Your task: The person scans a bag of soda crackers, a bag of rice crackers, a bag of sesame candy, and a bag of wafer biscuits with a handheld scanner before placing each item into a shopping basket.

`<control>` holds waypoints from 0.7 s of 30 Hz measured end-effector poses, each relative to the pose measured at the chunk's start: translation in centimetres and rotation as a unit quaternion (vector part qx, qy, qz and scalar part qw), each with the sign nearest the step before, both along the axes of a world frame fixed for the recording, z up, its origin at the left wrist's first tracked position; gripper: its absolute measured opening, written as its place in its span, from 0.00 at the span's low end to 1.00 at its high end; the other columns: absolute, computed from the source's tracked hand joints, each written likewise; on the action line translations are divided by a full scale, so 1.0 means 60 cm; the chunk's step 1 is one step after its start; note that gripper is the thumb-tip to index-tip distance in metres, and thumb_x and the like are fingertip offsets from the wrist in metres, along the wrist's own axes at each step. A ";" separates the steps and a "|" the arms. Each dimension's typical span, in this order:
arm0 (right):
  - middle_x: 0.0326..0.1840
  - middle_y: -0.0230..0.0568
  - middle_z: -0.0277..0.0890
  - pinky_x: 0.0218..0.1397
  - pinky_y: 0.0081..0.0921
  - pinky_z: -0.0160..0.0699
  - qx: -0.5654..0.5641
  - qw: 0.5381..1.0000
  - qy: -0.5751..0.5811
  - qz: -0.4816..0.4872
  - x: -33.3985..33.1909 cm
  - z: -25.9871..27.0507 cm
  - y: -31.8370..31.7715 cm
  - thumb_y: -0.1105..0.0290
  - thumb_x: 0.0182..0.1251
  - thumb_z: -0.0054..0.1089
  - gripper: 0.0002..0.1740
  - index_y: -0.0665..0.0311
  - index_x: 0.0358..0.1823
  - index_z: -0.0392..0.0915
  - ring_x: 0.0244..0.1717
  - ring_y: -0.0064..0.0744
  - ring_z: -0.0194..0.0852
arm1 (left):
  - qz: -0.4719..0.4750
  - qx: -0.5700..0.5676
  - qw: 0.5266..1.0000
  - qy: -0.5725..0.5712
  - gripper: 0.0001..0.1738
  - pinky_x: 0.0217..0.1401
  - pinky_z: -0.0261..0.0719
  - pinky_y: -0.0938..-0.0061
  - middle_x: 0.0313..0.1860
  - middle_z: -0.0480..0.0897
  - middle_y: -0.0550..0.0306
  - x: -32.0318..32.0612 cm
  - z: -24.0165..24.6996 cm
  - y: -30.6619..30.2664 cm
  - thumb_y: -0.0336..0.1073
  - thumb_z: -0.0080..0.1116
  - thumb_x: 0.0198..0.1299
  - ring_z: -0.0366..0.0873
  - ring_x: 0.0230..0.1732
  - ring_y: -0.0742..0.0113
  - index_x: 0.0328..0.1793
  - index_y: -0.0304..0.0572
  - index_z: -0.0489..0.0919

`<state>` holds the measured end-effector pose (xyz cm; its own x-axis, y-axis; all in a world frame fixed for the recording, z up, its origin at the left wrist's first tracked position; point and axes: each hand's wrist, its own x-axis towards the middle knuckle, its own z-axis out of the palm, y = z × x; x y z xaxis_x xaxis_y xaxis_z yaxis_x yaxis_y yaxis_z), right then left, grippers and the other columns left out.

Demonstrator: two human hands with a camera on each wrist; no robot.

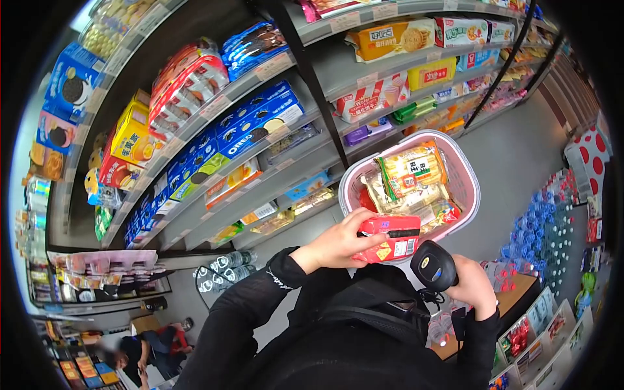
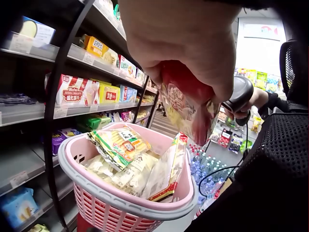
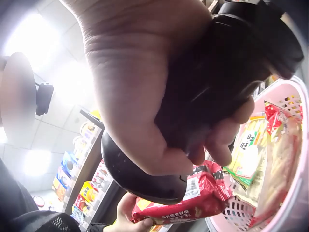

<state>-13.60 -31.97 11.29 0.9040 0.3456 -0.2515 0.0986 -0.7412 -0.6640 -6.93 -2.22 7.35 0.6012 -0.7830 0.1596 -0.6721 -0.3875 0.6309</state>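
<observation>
My left hand [image 1: 341, 242] grips a red snack packet [image 1: 391, 238] over the near rim of a pink basket [image 1: 473, 188]. A barcode shows on the packet's face, turned toward my other hand. My right hand [image 1: 473, 285] wraps round the handle of a black barcode scanner [image 1: 434, 265], its head close to the packet. In the right wrist view the scanner head [image 3: 140, 169] overlaps the red packet [image 3: 193, 200]. Inside the basket lie several snack bags, with a yellow-and-green bag [image 2: 120, 145] on top and a clear bag with red edging [image 2: 166, 166] beside it.
Shelves of biscuits, with blue Oreo boxes [image 1: 244, 127] and a red-and-white wafer pack [image 1: 372, 99], run along the left and far side. Bottled drinks [image 1: 536, 227] stand on the floor at right, more bottles [image 1: 224, 270] at left. Another person [image 1: 153, 351] is at lower left.
</observation>
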 end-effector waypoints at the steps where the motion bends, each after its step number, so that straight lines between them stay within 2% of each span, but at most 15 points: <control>1: 0.26 0.48 0.70 0.34 0.37 0.68 -0.002 1.000 -0.002 0.004 0.002 0.002 0.000 0.70 0.34 0.59 0.15 0.66 0.27 0.71 0.31 0.51 0.69 | 0.004 -0.002 1.000 -0.002 0.39 0.57 0.63 0.60 0.55 0.60 0.41 -0.002 0.000 0.000 0.36 0.69 0.27 0.59 0.57 0.41 0.55 0.58 0.71; 6: 0.26 0.48 0.70 0.33 0.38 0.67 -0.023 0.999 0.004 0.036 0.014 0.010 0.001 0.69 0.34 0.60 0.13 0.66 0.24 0.70 0.30 0.51 0.69 | 0.019 0.002 1.000 -0.005 0.39 0.57 0.64 0.60 0.55 0.60 0.41 -0.015 0.000 0.000 0.37 0.69 0.28 0.59 0.57 0.41 0.56 0.58 0.71; 17: 0.25 0.47 0.70 0.32 0.37 0.68 -0.021 0.995 -0.001 0.097 0.047 0.021 -0.007 0.72 0.34 0.59 0.14 0.66 0.27 0.70 0.31 0.50 0.70 | 0.072 0.011 0.997 0.007 0.38 0.54 0.67 0.64 0.54 0.61 0.42 -0.035 0.001 0.009 0.35 0.67 0.27 0.62 0.54 0.43 0.54 0.56 0.72; 19: 0.26 0.47 0.70 0.32 0.38 0.68 -0.033 0.994 0.007 0.106 0.049 0.020 -0.004 0.72 0.34 0.59 0.14 0.66 0.27 0.70 0.31 0.50 0.70 | 0.066 0.007 0.998 0.022 0.39 0.54 0.66 0.60 0.55 0.61 0.39 -0.036 0.001 0.013 0.35 0.68 0.26 0.60 0.56 0.41 0.54 0.55 0.70; 21: 0.26 0.47 0.70 0.32 0.38 0.68 -0.048 0.993 0.013 0.111 0.047 0.017 0.002 0.72 0.33 0.59 0.14 0.66 0.27 0.70 0.31 0.50 0.70 | 0.068 0.008 0.997 0.023 0.38 0.54 0.66 0.60 0.54 0.61 0.39 -0.039 0.003 0.021 0.35 0.68 0.27 0.60 0.56 0.41 0.54 0.54 0.71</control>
<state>-10.76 -31.84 12.31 0.8014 0.5090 -0.3141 0.2507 -0.7627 -0.5962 -9.25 -0.94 7.55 0.7084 -0.6960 0.1172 -0.5831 -0.4836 0.6528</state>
